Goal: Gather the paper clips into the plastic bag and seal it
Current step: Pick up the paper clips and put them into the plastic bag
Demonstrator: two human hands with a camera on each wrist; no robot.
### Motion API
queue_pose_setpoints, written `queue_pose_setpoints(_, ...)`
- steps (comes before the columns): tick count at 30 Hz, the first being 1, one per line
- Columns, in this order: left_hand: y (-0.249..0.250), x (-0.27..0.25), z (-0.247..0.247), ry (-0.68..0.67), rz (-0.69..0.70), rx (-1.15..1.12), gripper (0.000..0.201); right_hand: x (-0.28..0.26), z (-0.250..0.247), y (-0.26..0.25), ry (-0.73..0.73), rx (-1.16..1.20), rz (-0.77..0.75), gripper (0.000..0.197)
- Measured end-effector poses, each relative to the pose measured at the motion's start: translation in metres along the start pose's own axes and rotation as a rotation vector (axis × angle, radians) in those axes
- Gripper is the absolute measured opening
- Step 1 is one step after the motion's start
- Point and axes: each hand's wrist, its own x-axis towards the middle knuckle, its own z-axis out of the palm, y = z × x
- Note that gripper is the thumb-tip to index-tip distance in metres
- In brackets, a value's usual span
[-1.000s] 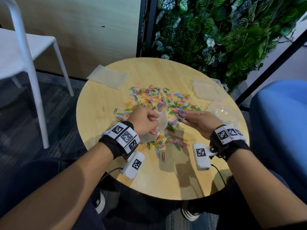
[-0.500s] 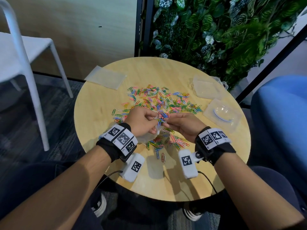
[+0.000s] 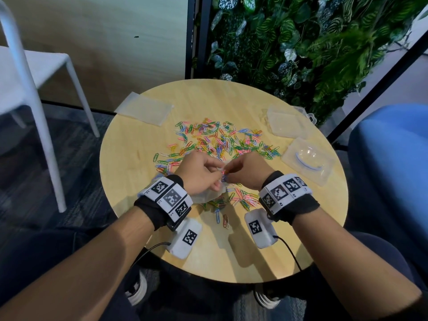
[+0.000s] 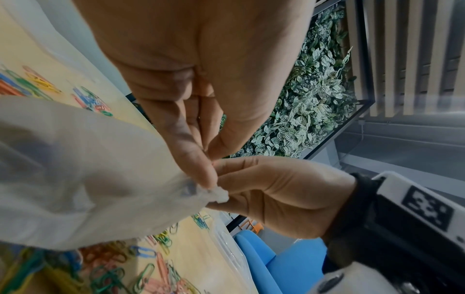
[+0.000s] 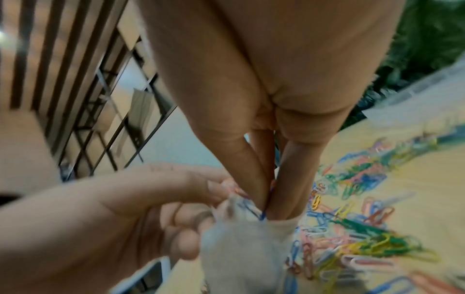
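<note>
Colourful paper clips [image 3: 220, 140] lie scattered across the middle of the round wooden table [image 3: 139, 140]; more lie near the front [image 3: 245, 199]. My left hand [image 3: 217, 181] pinches the rim of a translucent plastic bag [image 3: 208, 195], which hangs open below it. In the left wrist view the left hand's fingertips [image 4: 201, 177] grip the bag [image 4: 88, 169] at its mouth. My right hand [image 3: 228, 174] meets the left one at the bag. Its thumb and finger [image 5: 251, 189] pinch a blue paper clip [image 5: 263, 214] at the bag's mouth [image 5: 239, 238].
A flat spare bag [image 3: 144, 110] lies at the table's far left. Two clear plastic boxes [image 3: 287, 123] [image 3: 308, 162] sit at the right edge. A white chair [image 3: 34, 77] stands left, a blue seat [image 3: 389, 170] right, a plant wall [image 3: 301, 42] behind.
My right hand has moved left from the clip pile to the bag's mouth, with clips pinched in its fingers. The left hand kept holding the bag in place.
</note>
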Motion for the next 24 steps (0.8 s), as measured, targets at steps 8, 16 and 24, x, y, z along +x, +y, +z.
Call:
queue_pose_setpoints(8,0.001,-0.002,-0.001,-0.006,-0.019,-0.039,0.025,-0.003,-0.005,0.005,0.003,0.157,0.01,0.006)
queue_pose_setpoints(16,0.0,-0.001,-0.003,-0.008,-0.039,-0.034,0.025,-0.001,0.001,-0.002,0.022,-0.152,-0.012,0.01)
queue_pose_setpoints(24,0.002,-0.001,-0.018,0.105,-0.055,-0.009,0.022,-0.002,-0.02,0.023,0.068,0.223,0.014,0.015)
